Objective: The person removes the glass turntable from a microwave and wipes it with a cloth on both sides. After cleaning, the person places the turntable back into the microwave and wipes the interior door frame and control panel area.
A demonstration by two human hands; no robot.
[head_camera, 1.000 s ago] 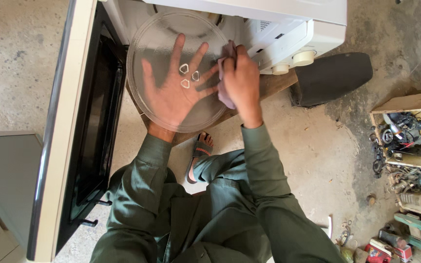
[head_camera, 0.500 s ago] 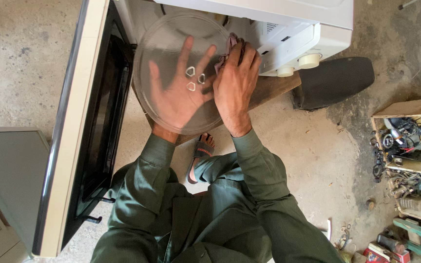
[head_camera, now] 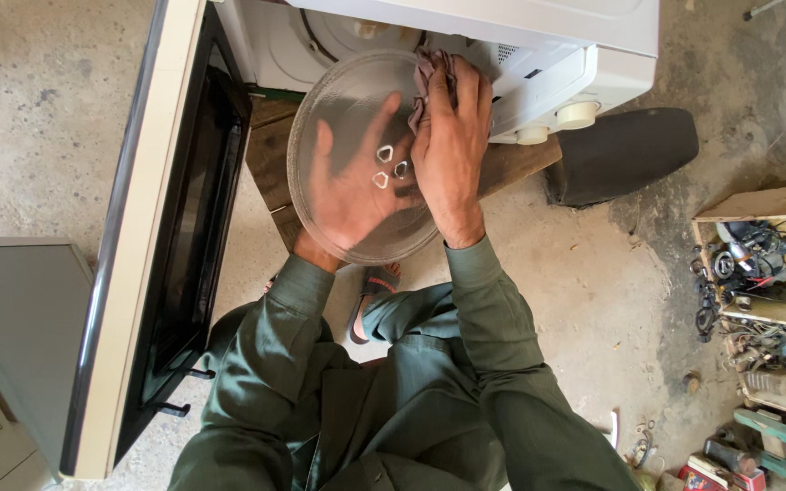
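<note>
The left hand [head_camera: 354,195] is spread flat under the round clear glass turntable plate [head_camera: 325,118], seen through it, holding it tilted before the open white microwave oven [head_camera: 539,55], while the right hand [head_camera: 450,136] presses a crumpled mauve cloth [head_camera: 431,65] on the plate's rim at about two o'clock. Wiping well likely means keeping the palm centred under the three raised lugs and pressing lightly. Open room lies toward six o'clock; the black-framed oven door [head_camera: 184,218] crowds nine o'clock, and the wooden bench [head_camera: 270,155] sits beneath.
</note>
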